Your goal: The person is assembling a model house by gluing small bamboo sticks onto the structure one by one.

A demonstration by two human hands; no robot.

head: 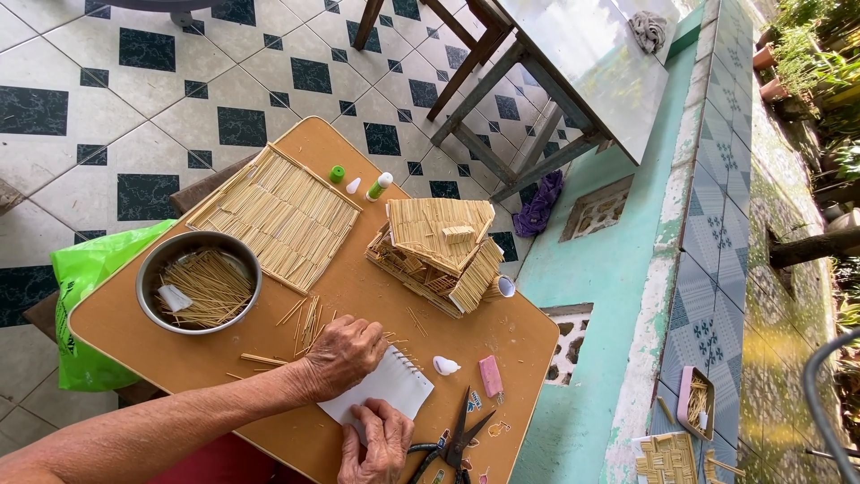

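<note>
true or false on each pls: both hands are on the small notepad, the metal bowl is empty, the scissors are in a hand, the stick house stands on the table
1. Both the left hand and the right hand rest on the white notepad. True.
2. The metal bowl is empty. False: it holds thin sticks.
3. The scissors are in a hand. False: they lie on the table beside the right hand.
4. The stick house stands on the table. True.

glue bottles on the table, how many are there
2. One glue bottle with a green cap lies at the far edge beside the flat stick mat. A second one pokes out beside the stick house, mostly hidden. More may be hidden.
</note>
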